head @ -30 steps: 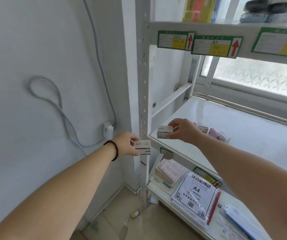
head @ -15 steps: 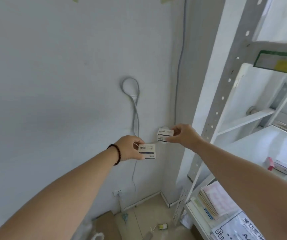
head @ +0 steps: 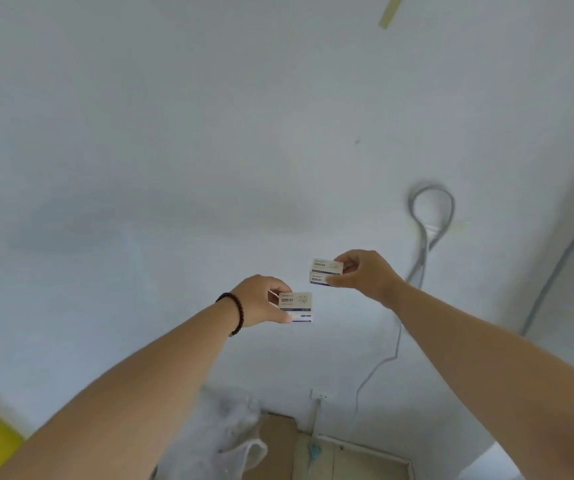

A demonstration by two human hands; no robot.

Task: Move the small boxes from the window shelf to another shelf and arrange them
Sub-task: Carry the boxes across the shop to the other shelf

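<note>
Two stacked small white cardboard boxes (head: 326, 273) sat pinched in the right hand (head: 365, 275); the left hand (head: 261, 301) pinched another white box (head: 296, 307), contents hidden.

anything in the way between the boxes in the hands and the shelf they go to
Cannot tell: no shelf is in view. The left hand grips one box, the right hand a stack, with only bare wall ahead.

Single head-worn view, forward and slightly down, close over both forearms toward a wall (head: 174, 133)
</note>
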